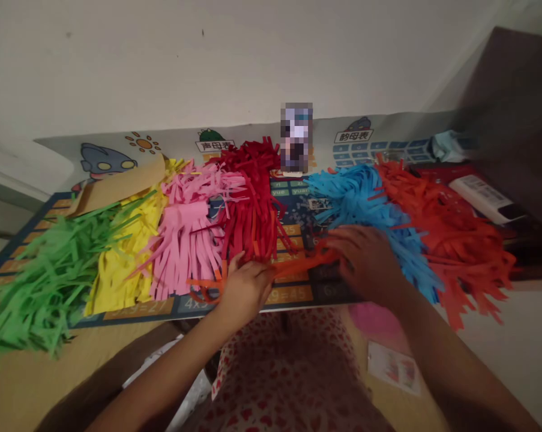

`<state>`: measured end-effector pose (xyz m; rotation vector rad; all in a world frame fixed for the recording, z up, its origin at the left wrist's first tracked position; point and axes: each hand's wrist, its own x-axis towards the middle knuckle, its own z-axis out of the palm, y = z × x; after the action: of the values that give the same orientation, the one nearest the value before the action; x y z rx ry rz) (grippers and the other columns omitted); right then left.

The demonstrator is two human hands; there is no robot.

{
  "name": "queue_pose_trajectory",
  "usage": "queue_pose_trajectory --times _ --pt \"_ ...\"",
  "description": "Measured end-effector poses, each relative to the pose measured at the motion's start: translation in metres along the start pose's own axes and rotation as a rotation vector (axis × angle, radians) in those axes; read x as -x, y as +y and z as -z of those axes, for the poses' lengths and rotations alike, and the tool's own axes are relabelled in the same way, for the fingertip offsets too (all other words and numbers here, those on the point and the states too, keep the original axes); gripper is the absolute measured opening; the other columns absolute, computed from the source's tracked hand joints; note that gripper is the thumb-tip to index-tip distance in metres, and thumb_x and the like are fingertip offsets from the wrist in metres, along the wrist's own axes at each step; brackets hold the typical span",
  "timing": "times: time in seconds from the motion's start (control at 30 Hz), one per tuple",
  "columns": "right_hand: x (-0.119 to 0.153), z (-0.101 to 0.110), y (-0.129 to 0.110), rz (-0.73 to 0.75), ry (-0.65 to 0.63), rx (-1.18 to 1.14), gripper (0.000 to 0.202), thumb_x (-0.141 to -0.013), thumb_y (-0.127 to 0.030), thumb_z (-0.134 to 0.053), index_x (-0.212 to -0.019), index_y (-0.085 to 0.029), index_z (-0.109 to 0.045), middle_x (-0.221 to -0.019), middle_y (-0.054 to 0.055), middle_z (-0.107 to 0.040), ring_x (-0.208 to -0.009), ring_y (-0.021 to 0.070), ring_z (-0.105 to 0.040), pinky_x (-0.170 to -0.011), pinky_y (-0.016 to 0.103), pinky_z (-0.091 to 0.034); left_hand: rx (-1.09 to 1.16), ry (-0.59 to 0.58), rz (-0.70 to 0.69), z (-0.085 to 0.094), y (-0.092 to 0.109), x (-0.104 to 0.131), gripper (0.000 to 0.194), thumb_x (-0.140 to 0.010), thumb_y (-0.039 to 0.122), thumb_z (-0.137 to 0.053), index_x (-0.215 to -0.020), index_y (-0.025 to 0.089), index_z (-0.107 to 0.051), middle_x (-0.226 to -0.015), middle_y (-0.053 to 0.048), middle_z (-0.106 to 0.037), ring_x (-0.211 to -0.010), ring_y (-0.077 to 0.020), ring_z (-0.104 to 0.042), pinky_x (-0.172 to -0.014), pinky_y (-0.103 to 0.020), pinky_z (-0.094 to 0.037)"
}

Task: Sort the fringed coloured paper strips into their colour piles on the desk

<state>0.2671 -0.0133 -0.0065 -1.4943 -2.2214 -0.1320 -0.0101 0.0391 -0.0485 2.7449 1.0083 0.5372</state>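
An orange paper tassel point(293, 266) stretches between my two hands above the front edge of the desk. My left hand point(247, 287) is closed around its left part, with loose orange strips sticking out beyond the fingers. At the right end, my right hand point(365, 258) pinches the tassel, its fingertips partly hidden. Behind my left hand lie dark red fringed tassels point(252, 210) and pink ones point(187, 240). Blue tassels point(356, 192) lie just behind my right hand, with a pile of orange-red tassels point(451, 234) to their right.
Yellow tassels point(131, 258) and green tassels point(50, 276) cover the desk's left side, some hanging over the edge. A brown paper piece point(117, 185) rests behind them. A phone with a blurred screen point(296, 138) leans at the wall. A white box point(487, 198) lies right.
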Motion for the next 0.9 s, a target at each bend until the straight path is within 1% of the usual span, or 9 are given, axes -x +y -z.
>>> queue_pose_trajectory --times 0.1,0.17,0.27,0.33,0.43,0.53,0.63,0.73,0.9 --pt "-0.004 -0.012 -0.035 0.148 -0.013 -0.109 0.032 -0.086 -0.015 -0.056 -0.117 -0.019 -0.06 -0.123 0.008 -0.065 -0.115 0.0244 -0.054 -0.099 0.042 -0.033 -0.026 0.006 -0.003 0.0 0.004 0.001 0.014 -0.09 0.019 -0.058 -0.1 0.02 -0.069 -0.096 -0.003 -0.075 -0.089 -0.022 -0.067 -0.106 -0.054 -0.028" --pt "-0.004 -0.031 -0.049 0.2 -0.043 -0.038 0.026 -0.09 -0.016 -0.056 -0.115 -0.016 -0.062 -0.114 0.009 -0.068 -0.106 0.024 -0.056 -0.092 0.041 -0.035 -0.074 0.013 -0.019 0.0 0.007 0.004 0.014 -0.091 0.018 -0.057 -0.099 0.02 -0.068 -0.095 -0.003 -0.075 -0.087 -0.022 -0.066 -0.107 -0.056 -0.025" --pt "0.003 -0.055 -0.045 0.213 -0.062 0.008 0.011 -0.092 -0.013 -0.056 -0.092 -0.016 -0.067 -0.088 0.006 -0.07 -0.085 0.0207 -0.058 -0.079 0.038 -0.033 -0.104 0.051 -0.045 -0.001 0.01 0.009 0.016 -0.093 0.016 -0.055 -0.102 0.021 -0.067 -0.097 -0.003 -0.074 -0.089 -0.0215 -0.065 -0.107 -0.055 -0.024" --pt "0.01 -0.063 -0.031 0.205 -0.073 -0.037 0.015 -0.093 -0.012 -0.055 -0.09 -0.018 -0.068 -0.085 0.003 -0.07 -0.082 0.0186 -0.058 -0.077 0.037 -0.031 -0.078 0.066 -0.046 -0.002 0.008 0.012 0.017 -0.094 0.015 -0.054 -0.104 0.021 -0.067 -0.097 -0.002 -0.074 -0.091 -0.0209 -0.065 -0.106 -0.053 -0.025" --pt "0.017 -0.063 -0.011 0.111 -0.08 -0.12 0.017 -0.096 -0.017 -0.054 -0.093 -0.02 -0.071 -0.09 0.002 -0.072 -0.084 0.0172 -0.06 -0.079 0.036 -0.029 -0.025 0.059 -0.006 0.002 0.002 0.014 0.016 -0.094 0.018 -0.055 -0.103 0.021 -0.068 -0.094 -0.002 -0.073 -0.09 -0.0207 -0.065 -0.105 -0.052 -0.028" --pt "0.014 -0.061 -0.001 -0.032 -0.157 -0.204 0.021 -0.098 -0.029 -0.055 -0.087 -0.023 -0.073 -0.088 0.001 -0.072 -0.084 0.0175 -0.06 -0.077 0.035 -0.027 0.024 0.018 0.085 0.008 -0.002 0.011 0.016 -0.094 0.024 -0.055 -0.098 0.021 -0.07 -0.092 -0.003 -0.073 -0.09 -0.0212 -0.063 -0.101 -0.049 -0.032" --pt "0.007 -0.062 0.002 -0.139 -0.238 -0.236 0.027 -0.098 -0.036 -0.055 -0.083 -0.022 -0.072 -0.084 0.002 -0.071 -0.083 0.0188 -0.059 -0.075 0.035 -0.027 0.056 -0.04 0.191 0.012 -0.003 0.002 0.022 -0.095 0.029 -0.053 -0.088 0.021 -0.072 -0.086 -0.004 -0.072 -0.086 -0.0211 -0.062 -0.092 -0.045 -0.037" --pt "0.001 -0.064 0.001 -0.231 -0.237 -0.239 0.033 -0.096 -0.039 -0.056 -0.074 -0.02 -0.069 -0.077 0.003 -0.069 -0.08 0.0192 -0.058 -0.074 0.034 -0.028 0.041 -0.097 0.273 0.012 -0.003 -0.006 0.028 -0.095 0.031 -0.052 -0.077 0.02 -0.07 -0.08 -0.003 -0.071 -0.083 -0.0213 -0.061 -0.083 -0.041 -0.037" --pt "-0.004 -0.063 -0.005 -0.328 -0.253 -0.233 0.025 -0.086 -0.035 -0.067 -0.066 -0.02 -0.065 -0.069 0.001 -0.066 -0.075 0.0193 -0.056 -0.074 0.034 -0.028 -0.014 -0.159 0.332 0.011 -0.005 -0.014 0.026 -0.09 0.032 -0.057 -0.07 0.02 -0.067 -0.075 -0.002 -0.069 -0.08 -0.0225 -0.061 -0.075 -0.04 -0.034"
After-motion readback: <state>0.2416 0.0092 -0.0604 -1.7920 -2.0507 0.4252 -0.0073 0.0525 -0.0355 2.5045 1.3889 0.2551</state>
